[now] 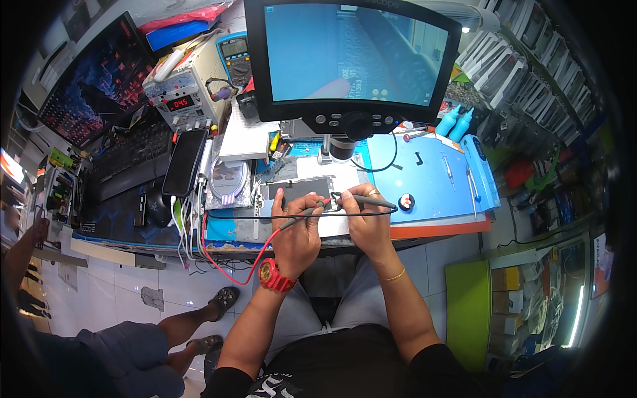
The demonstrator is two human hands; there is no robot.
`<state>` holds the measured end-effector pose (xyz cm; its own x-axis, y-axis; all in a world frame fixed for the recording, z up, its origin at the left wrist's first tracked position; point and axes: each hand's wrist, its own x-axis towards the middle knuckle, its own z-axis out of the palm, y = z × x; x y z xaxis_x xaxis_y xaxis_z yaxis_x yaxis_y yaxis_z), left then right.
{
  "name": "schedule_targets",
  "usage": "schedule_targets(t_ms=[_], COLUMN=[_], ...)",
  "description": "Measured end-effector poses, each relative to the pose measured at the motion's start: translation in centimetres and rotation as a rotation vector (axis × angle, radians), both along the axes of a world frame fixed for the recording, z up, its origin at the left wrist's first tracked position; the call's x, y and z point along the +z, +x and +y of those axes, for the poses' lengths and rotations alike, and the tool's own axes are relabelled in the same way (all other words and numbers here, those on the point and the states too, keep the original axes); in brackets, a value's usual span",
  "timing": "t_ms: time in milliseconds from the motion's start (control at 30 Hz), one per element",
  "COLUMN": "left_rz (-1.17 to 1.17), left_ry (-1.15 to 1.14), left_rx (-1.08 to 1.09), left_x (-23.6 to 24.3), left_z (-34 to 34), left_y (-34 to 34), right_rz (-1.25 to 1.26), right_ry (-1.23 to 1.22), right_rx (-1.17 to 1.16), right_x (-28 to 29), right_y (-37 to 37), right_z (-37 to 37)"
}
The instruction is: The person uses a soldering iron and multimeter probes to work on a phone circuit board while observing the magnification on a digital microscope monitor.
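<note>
One red-wired probe [296, 220] is pinched in the grip of the left hand [298, 233], one black-wired probe [373, 201] in that of the right hand [368, 225]; just beside both, a dark flat device [304, 190] is laid on the blue-matted surface [428, 189].

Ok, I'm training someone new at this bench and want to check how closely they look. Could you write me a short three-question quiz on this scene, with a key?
1. Multiple choice: the left hand holds a test probe. What colour is the lead that runs from it?
A) green
B) yellow
C) red

2. True or false: the right hand holds a second test probe.

3. Short answer: in the picture, on which side of the microscope screen does the multimeter stand?

Key
1. C
2. True
3. The left side
</note>
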<state>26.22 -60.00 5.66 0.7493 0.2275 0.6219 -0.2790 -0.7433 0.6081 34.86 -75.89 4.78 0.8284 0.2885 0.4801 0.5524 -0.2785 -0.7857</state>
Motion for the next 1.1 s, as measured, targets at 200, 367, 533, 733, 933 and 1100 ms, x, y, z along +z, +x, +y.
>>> schedule_targets(t_ms=[200,367,533,733,933,1100], left_rz=[0.002,0.016,0.01,0.008,0.008,0.003], left_ry=[-0.004,-0.02,-0.018,-0.017,-0.024,-0.028], left_rx=[-0.004,0.004,0.008,0.012,0.01,0.01], left_x=[0.01,0.02,0.05,0.0,0.09,0.08], left_z=[0.01,-0.05,-0.08,-0.02,-0.11,-0.13], left_y=[0.01,0.03,0.04,0.04,0.04,0.07], right_rz=[0.008,0.024,0.019,-0.009,0.033,0.027], right_ry=[0.126,0.136,0.132,-0.004,0.159,0.142], right_rx=[-0.032,-0.027,-0.028,0.003,-0.028,-0.034], right_x=[0.02,0.06,0.09,-0.06,-0.22,-0.21], right_y=[-0.06,-0.13,-0.1,0.03,-0.04,-0.03], right_z=[0.62,0.63,0.62,0.04,0.69,0.68])
